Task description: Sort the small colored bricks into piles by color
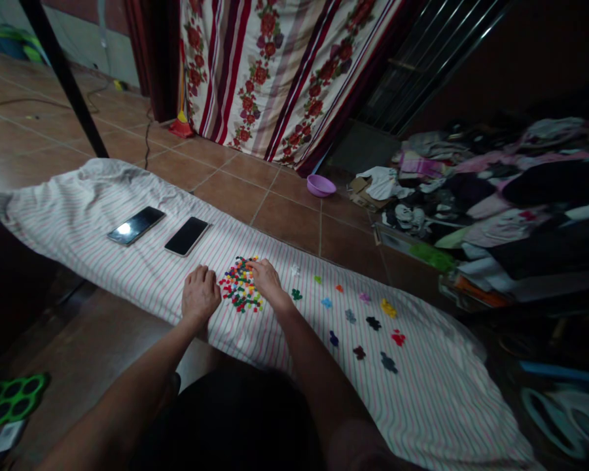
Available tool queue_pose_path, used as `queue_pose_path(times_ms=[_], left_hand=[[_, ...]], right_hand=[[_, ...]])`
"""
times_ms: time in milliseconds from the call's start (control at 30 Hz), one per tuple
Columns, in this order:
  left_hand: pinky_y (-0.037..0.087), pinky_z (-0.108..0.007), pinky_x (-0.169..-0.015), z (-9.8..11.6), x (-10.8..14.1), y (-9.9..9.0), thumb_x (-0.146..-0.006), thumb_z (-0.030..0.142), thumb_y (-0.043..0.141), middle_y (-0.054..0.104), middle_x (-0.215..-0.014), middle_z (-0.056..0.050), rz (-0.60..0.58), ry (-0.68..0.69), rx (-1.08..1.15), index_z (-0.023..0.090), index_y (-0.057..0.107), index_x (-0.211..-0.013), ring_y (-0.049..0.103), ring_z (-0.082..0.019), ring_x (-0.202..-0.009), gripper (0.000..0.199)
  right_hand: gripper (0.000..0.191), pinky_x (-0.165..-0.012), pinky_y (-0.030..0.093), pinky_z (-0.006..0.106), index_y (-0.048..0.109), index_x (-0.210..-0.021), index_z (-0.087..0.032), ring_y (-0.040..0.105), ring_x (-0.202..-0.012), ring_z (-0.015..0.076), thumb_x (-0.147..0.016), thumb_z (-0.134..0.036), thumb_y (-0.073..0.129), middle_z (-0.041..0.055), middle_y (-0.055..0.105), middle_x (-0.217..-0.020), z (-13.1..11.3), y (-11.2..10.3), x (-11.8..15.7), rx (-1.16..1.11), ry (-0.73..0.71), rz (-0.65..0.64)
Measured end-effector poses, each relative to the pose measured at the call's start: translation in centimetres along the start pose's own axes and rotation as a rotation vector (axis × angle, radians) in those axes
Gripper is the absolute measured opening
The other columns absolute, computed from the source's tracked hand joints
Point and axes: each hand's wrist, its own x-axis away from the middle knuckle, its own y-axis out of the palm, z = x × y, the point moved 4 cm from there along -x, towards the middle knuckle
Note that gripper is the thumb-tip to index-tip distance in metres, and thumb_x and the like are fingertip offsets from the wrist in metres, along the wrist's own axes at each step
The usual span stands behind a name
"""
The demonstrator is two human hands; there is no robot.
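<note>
Now the right hand (267, 277) touches one pile (239, 286)—thirteen clusters (387, 308) nearby.

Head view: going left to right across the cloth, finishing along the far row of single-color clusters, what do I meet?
Glare-lit phone, dark-screened phone, left hand, mixed-color pile, right hand, white cluster, light-green cluster, orange cluster, lilac cluster, yellow cluster.
</note>
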Motion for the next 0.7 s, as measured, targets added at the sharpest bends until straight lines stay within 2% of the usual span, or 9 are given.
queue_pose_path(times_ms=[300, 500, 700], left_hand=[[0.042, -0.044, -0.097, -0.1, 0.0, 0.1, -0.084, 0.020, 0.049, 0.062, -0.122, -0.016, 0.017, 0.007, -0.022, 0.015, 0.062, -0.101, 0.054, -0.032, -0.119, 0.023], [0.043, -0.045, -0.098, -0.2, 0.0, 0.3, -0.083, 0.020, 0.050, 0.062, -0.122, -0.016, 0.022, 0.005, -0.011, 0.015, 0.063, -0.101, 0.054, -0.032, -0.120, 0.023], [0.043, -0.045, -0.099, -0.1, -0.1, 0.3, -0.084, 0.019, 0.050, 0.063, -0.122, -0.017, 0.029, 0.013, -0.022, 0.013, 0.063, -0.103, 0.054, -0.033, -0.120, 0.024]], right_hand=[[0.037, -0.089, 0.044, 0.026, 0.070, -0.119, -0.025, 0.060, -0.099, 0.0189, -0.094, -0.015, 0.045, 0.0083, 0.064, -0.105, 0.0, -0.4, -0.3, 0.042, 0.061, 0.020], [0.036, -0.088, 0.043, 0.024, 0.070, -0.119, -0.027, 0.058, -0.100, 0.0167, -0.097, -0.019, 0.043, 0.0068, 0.063, -0.105, -1.6, 0.1, -0.9, 0.025, 0.005, 0.001], [0.035, -0.087, 0.042, 0.025, 0.072, -0.114, -0.026, 0.058, -0.101, 0.0176, -0.098, -0.022, 0.041, 0.0084, 0.063, -0.105, -2.7, 0.3, -1.9, 0.106, 0.063, -0.054]])
